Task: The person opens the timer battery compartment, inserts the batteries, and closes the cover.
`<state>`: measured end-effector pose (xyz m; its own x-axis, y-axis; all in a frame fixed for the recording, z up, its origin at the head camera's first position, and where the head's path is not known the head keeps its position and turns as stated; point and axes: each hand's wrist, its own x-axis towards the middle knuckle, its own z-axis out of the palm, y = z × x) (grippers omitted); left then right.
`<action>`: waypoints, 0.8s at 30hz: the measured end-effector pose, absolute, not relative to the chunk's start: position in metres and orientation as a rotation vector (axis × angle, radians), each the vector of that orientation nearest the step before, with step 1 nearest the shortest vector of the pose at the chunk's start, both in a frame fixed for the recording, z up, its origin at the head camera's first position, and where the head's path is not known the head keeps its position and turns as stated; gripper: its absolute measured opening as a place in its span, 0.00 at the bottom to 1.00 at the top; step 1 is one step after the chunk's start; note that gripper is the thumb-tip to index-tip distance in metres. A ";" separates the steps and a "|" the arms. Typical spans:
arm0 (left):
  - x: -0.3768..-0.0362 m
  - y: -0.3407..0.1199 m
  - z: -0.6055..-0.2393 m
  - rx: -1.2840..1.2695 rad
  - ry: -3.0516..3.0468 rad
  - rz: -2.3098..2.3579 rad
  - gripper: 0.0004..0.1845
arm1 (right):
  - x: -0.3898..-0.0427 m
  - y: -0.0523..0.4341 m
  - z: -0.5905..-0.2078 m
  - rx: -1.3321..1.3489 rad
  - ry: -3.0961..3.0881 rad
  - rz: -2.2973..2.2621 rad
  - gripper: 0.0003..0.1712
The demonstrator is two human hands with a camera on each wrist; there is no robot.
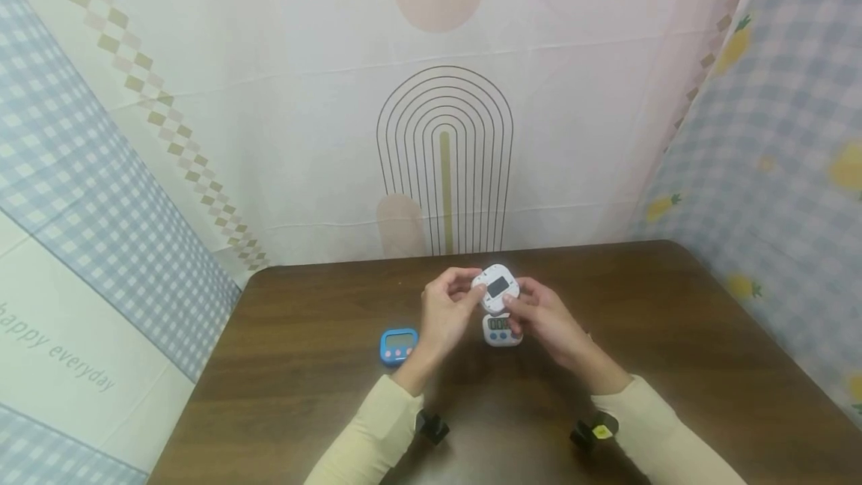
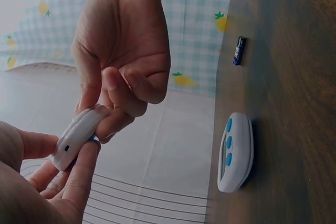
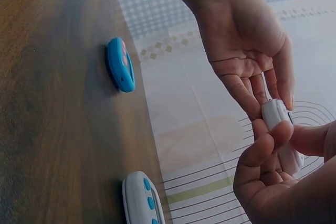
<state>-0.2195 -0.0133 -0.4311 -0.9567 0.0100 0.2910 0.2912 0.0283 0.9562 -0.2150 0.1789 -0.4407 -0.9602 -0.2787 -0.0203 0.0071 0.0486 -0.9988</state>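
Observation:
Between them, my left hand (image 1: 446, 313) and right hand (image 1: 548, 324) hold a white digital timer (image 1: 494, 302) above the table. Its back, with a dark rectangle in the middle, faces the head camera. Each thumb presses on that back while fingers support the other side. In the left wrist view the timer (image 2: 71, 142) shows edge-on, with a small dark slot in its side. A second white timer (image 1: 494, 336) with blue buttons lies face up just below the hands, partly covered by the right fingers in the head view. Left of it lies a blue timer (image 1: 387, 350) with pink buttons.
A small dark blue battery (image 2: 239, 51) lies on the table beyond the second white timer in the left wrist view. The brown wooden table (image 1: 303, 403) meets a patterned cloth backdrop (image 1: 323, 133) at its far edge. Checked cloth hangs at both sides.

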 end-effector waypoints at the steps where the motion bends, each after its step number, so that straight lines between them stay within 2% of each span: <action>1: -0.220 -0.013 -0.431 -0.313 -2.094 -2.035 0.11 | -0.214 0.178 -0.440 -0.276 2.116 -2.013 0.22; 24: -0.214 -0.018 -0.438 -0.271 -2.105 -2.009 0.10 | -0.213 0.170 -0.447 -0.245 2.135 -2.016 0.23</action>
